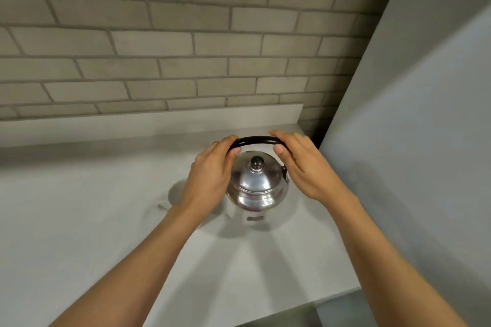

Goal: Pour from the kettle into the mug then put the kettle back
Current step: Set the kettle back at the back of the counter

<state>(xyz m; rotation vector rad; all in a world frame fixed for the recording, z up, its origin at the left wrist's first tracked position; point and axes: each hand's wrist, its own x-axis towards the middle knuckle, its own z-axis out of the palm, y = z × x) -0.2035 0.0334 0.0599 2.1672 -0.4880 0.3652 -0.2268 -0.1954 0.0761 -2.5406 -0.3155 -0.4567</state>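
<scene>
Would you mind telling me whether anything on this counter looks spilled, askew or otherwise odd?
Nothing stands out. The kettle sits upright with its lid on, both hands on its handle. The mug is mostly hidden behind the left hand, and no spill shows on the counter.

Count: one kettle (257,184), centre; one mug (176,192), at 9 o'clock; two hands, left hand (212,176), right hand (305,164).

We see soft, even light from above, fairly dim. The forearms cast broad, fan-shaped shadows across the pale tabletop (79,220). The steel kettle (256,186) shows bright glare spots and reflections. The brick wall (159,34) bows with wide-angle distortion, and the whole picture is slightly blurred.
</scene>
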